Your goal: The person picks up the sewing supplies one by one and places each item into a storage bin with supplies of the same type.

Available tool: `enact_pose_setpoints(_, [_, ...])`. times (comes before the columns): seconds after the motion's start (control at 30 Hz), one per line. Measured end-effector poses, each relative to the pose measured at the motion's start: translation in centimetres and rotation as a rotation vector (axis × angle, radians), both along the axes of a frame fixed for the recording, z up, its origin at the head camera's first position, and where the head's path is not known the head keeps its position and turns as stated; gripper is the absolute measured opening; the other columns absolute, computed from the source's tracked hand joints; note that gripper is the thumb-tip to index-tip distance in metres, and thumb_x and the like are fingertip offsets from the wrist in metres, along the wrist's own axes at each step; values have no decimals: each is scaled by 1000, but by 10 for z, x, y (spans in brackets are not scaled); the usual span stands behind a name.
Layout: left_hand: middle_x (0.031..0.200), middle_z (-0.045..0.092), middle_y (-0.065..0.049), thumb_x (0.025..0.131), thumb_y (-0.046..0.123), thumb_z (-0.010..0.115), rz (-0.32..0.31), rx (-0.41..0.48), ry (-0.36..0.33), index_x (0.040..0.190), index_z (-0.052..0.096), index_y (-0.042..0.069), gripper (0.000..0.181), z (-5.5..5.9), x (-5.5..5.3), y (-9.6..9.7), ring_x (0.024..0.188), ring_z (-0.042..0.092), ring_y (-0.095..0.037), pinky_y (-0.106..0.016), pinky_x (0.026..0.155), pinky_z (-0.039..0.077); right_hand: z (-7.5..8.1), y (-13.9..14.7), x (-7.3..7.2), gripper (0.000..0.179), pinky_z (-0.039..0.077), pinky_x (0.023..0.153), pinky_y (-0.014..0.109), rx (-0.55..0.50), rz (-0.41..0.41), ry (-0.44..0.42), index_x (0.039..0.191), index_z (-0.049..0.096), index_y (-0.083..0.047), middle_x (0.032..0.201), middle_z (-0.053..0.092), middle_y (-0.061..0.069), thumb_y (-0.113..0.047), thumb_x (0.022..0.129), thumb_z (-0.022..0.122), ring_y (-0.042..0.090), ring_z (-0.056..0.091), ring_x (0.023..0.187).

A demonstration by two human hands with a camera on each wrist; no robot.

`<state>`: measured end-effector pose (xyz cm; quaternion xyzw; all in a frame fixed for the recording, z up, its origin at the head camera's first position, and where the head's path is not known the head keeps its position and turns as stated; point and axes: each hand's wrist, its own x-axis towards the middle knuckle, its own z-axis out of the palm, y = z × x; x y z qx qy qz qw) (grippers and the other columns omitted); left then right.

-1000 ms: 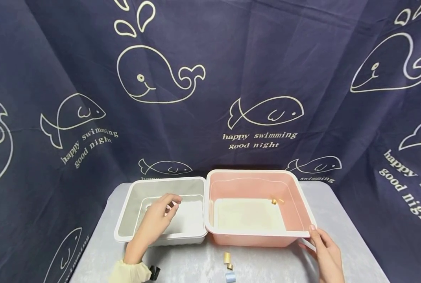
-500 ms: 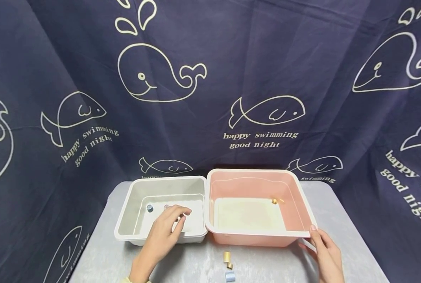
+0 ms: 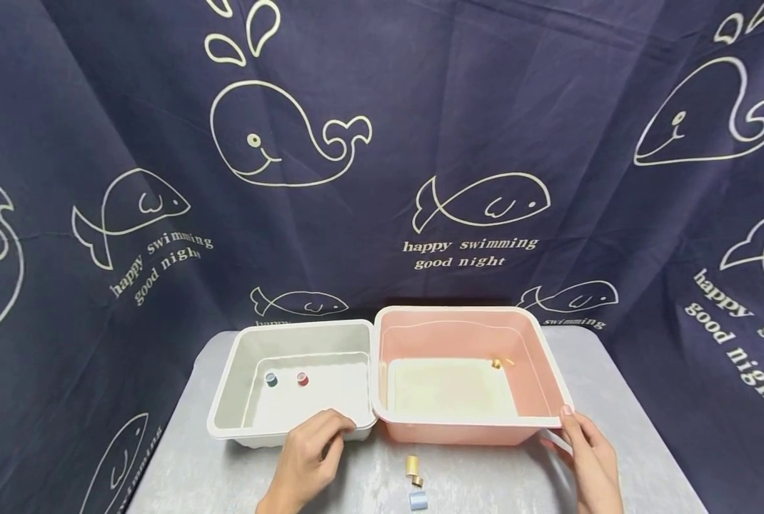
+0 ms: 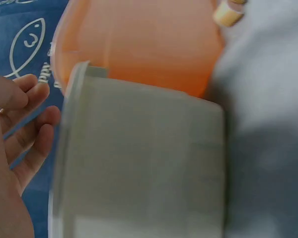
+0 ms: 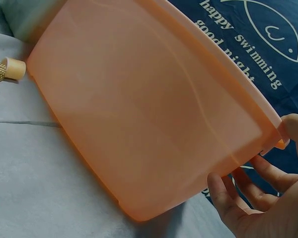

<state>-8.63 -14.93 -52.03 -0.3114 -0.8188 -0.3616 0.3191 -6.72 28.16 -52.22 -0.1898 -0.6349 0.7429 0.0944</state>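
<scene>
My left hand (image 3: pixel 311 453) hovers by the front rim of the grey-white plastic bin (image 3: pixel 247 432), holding nothing. In the left wrist view the loosely bent fingers (image 4: pixel 34 153) are beside that bin's rim. At the front right corner of the pink plastic bin (image 3: pixel 459 433), my right hand (image 3: pixel 590 457) grips the rim, thumb on top and fingers below, as the right wrist view also shows at the corner. Inside the grey-white bin lie a small blue cylinder (image 3: pixel 270 380) and a small red one (image 3: pixel 302 379). The pink bin holds a small gold piece (image 3: pixel 496 364) near its right wall.
On the grey tabletop (image 3: pixel 176 457), in front of where the bins meet, lie a yellow cylinder (image 3: pixel 412 465), a small gold ring (image 3: pixel 417 482) and a light-blue cylinder (image 3: pixel 418 500). A navy curtain (image 3: pixel 382 214) with whales and fish surrounds the table.
My left hand has moved from inside the grey-white bin back toward me and right, uncovering the blue and red cylinders. The right hand has stayed on the pink bin's corner.
</scene>
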Motion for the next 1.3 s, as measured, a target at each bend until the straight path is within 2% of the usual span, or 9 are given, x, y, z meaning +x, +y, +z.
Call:
enact_pose_setpoints(0.13, [88, 70, 14, 74, -11, 65, 3, -9, -25, 94, 71, 24, 41, -9, 1, 2, 76, 63, 1, -12, 75, 51, 0, 3, -1, 14, 63, 77, 27, 0, -2, -6, 109, 72, -20, 102, 74, -15, -28, 105, 62, 0, 73, 92])
enact_pose_setpoints(0.27, [85, 68, 15, 74, -11, 65, -12, 4, -25, 94, 70, 25, 42, -14, 2, 5, 73, 60, 3, -10, 71, 49, 1, 5, -2, 14, 63, 78, 28, -4, 3, -2, 111, 72, -21, 104, 72, -16, -28, 105, 61, 0, 73, 93])
enact_pose_setpoints(0.43, [86, 66, 18, 77, -11, 67, -56, 37, -18, 98, 72, 24, 41, -15, 3, 9, 74, 59, 6, -9, 71, 48, 1, 6, -2, 14, 63, 79, 27, -10, 3, 7, 111, 72, -22, 105, 72, -16, -28, 106, 61, 0, 73, 93])
enact_pose_setpoints(0.67, [88, 68, 16, 80, -11, 67, -112, 39, -63, 102, 71, 24, 42, -22, 7, 12, 77, 60, 6, -9, 72, 49, -2, 6, -1, 13, 63, 78, 27, -4, 7, 13, 110, 72, -22, 104, 73, -15, -27, 106, 60, 0, 74, 93])
enact_pose_setpoints(0.87, [90, 67, 18, 80, -12, 69, -113, 39, -113, 104, 70, 27, 45, -30, 11, 13, 75, 59, 6, -8, 71, 48, -4, 1, -1, 15, 63, 78, 27, -13, 17, 11, 109, 72, -19, 104, 74, -14, -27, 106, 60, 0, 74, 93])
enact_pose_setpoints(1.0, [88, 67, 17, 81, -14, 70, -104, 60, -147, 103, 70, 27, 47, -34, 9, 16, 74, 58, 8, -7, 69, 47, -3, 0, -2, 16, 62, 79, 27, -30, -6, 57, 109, 72, -14, 103, 74, -11, -23, 106, 60, 2, 74, 92])
enact_pose_setpoints(1.13, [85, 70, 12, 83, -13, 71, -104, 81, -214, 101, 71, 26, 43, -42, 8, 19, 73, 59, 8, -7, 67, 48, 0, -1, -3, 16, 62, 81, 27, -51, -21, 103, 108, 73, -10, 102, 75, -8, -19, 106, 60, 3, 75, 91])
enact_pose_setpoints(1.3, [83, 74, 7, 88, -7, 69, -132, 45, -376, 102, 71, 24, 35, -57, 9, 20, 72, 60, 9, -9, 67, 49, -3, -2, 1, 14, 62, 80, 27, -44, -30, 111, 107, 73, -12, 99, 75, -8, -17, 105, 61, 3, 74, 89])
